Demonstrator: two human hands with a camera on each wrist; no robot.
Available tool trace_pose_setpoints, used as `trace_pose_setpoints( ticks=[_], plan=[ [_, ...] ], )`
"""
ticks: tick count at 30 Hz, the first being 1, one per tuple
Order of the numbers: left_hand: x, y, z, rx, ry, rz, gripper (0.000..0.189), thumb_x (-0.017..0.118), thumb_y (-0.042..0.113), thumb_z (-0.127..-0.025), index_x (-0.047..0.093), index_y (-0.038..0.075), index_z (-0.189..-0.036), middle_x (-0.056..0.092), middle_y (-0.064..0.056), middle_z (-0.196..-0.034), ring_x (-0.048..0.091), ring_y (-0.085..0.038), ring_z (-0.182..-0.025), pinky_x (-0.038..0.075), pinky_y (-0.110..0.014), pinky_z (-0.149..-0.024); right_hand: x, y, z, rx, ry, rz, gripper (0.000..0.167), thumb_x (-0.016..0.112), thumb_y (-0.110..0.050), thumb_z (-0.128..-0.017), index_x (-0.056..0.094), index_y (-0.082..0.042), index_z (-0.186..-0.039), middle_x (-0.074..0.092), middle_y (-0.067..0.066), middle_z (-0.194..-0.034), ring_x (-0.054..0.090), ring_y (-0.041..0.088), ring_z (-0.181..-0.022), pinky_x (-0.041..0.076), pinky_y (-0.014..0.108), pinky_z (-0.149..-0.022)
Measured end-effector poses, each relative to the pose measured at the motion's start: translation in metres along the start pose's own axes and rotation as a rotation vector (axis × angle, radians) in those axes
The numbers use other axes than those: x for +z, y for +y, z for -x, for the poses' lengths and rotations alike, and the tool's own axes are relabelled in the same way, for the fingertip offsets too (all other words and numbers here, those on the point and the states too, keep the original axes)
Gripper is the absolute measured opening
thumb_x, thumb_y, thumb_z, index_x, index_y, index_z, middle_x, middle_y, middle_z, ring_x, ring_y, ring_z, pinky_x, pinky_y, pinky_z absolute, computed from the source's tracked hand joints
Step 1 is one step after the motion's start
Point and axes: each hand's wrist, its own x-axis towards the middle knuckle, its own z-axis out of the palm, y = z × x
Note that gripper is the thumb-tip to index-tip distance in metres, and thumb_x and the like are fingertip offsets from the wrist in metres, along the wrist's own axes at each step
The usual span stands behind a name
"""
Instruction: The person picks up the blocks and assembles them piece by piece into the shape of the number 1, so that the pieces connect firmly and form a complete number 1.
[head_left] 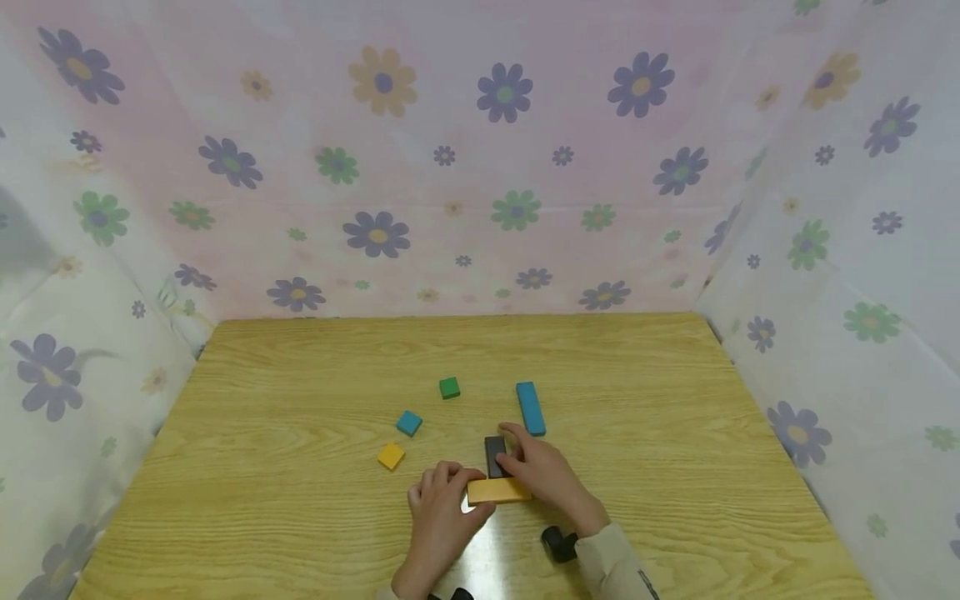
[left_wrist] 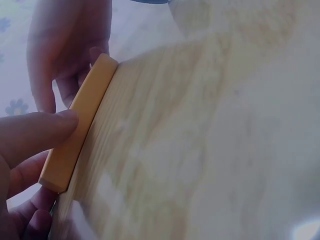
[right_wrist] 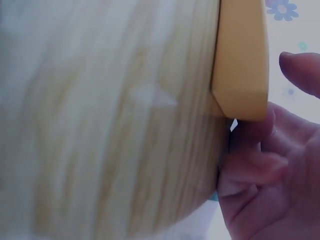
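Note:
On the wooden table, my left hand [head_left: 442, 504] pinches the left end of a long orange block [head_left: 497, 491], thumb on the near side and fingers on the far side. The thumb [left_wrist: 60, 125] presses its broad face in the left wrist view. A black block [head_left: 495, 457] lies at right angles behind it, its near end at the orange block's far side. My right hand [head_left: 547, 475] holds the black block, thumb on it and index finger curved round its far end. In the right wrist view the orange block [right_wrist: 242, 60] hides the black one.
Behind the right hand lies a long blue block [head_left: 531, 408]. Small green [head_left: 449, 388], blue [head_left: 408, 423] and yellow blocks sit to the left and farther back. Flowered cloth [head_left: 450, 183] walls in the table's back and sides.

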Motion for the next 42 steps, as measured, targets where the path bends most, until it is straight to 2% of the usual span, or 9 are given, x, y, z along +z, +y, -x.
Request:
trace_pose_setpoints(
  ticks=[7, 14, 23, 31, 42],
  plan=[
    [-0.004, -0.004, 0.000, 0.012, -0.047, 0.021, 0.034, 0.068, 0.042, -0.073, 0.062, 0.028, -0.104, 0.043, 0.008, -0.102, 0.036, -0.015, -0.090, 0.019, -0.041, -0.072, -0.005, -0.001, 0.004, -0.020, -0.011, -0.045, 0.046, 0.051, -0.032, -0.090, 0.042, -0.013, -0.131, 0.051, -0.008, -0.073, 0.044, 0.008, -0.055, 0.037, 0.025, -0.050],
    [-0.005, -0.003, -0.001, 0.000, -0.057, 0.019, 0.032, 0.067, 0.042, -0.074, 0.062, 0.029, -0.103, 0.043, 0.008, -0.102, 0.035, -0.015, -0.092, 0.019, -0.041, -0.072, -0.008, 0.001, 0.005, -0.030, -0.012, -0.075, 0.043, 0.049, -0.031, -0.091, 0.044, -0.013, -0.130, 0.054, -0.008, -0.082, 0.048, 0.008, -0.064, 0.040, 0.026, -0.057],
    [-0.003, -0.004, 0.000, 0.009, -0.036, 0.023, 0.029, 0.066, 0.043, -0.075, 0.062, 0.031, -0.101, 0.042, 0.009, -0.101, 0.035, -0.015, -0.091, 0.019, -0.041, -0.072, -0.017, 0.001, 0.002, -0.016, 0.126, -0.081, 0.029, 0.051, -0.020, -0.090, 0.055, -0.015, -0.119, 0.055, -0.007, -0.079, 0.048, 0.010, -0.061, 0.040, 0.026, -0.053],
    [-0.001, -0.004, 0.001, 0.007, -0.050, 0.044, 0.027, 0.064, 0.043, -0.077, 0.062, 0.031, -0.102, 0.043, 0.010, -0.100, 0.035, -0.014, -0.089, 0.019, -0.041, -0.072, -0.022, 0.004, 0.004, 0.027, 0.262, -0.158, 0.025, 0.054, -0.020, -0.090, 0.060, -0.014, -0.112, 0.056, -0.006, -0.081, 0.050, 0.010, -0.068, 0.042, 0.029, -0.060],
    [-0.003, -0.001, 0.002, -0.008, -0.057, 0.045, 0.026, 0.063, 0.044, -0.077, 0.062, 0.032, -0.101, 0.042, 0.010, -0.100, 0.034, -0.014, -0.088, 0.019, -0.040, -0.071, -0.025, 0.015, 0.005, 0.011, 0.361, -0.142, 0.022, 0.055, -0.018, -0.089, 0.061, -0.011, -0.108, 0.056, -0.003, -0.091, 0.052, 0.010, -0.079, 0.044, 0.031, -0.067]
  ],
)
